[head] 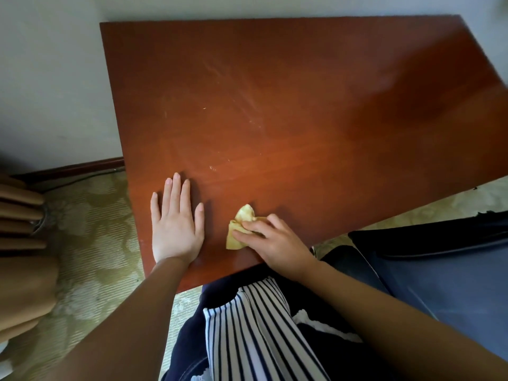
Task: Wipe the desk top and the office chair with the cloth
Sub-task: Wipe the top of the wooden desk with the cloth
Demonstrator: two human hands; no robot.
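A reddish-brown wooden desk top (288, 105) fills the middle of the head view, with faint streaks and small pale specks across it. Near its front edge lies a small crumpled yellow cloth (242, 228). My right hand (277, 243) presses down on the cloth, fingers closed over its right part. My left hand (176, 221) rests flat on the desk to the left of the cloth, palm down, fingers spread, holding nothing. A dark blue office chair (445, 273) stands at the lower right, beside the desk's front edge.
A white wall runs behind and left of the desk, with a dark skirting board (68, 169) at floor level. A patterned pale green carpet (90, 243) covers the floor. Tan curtain folds (22, 243) hang at the far left. My striped top and dark trousers fill the bottom.
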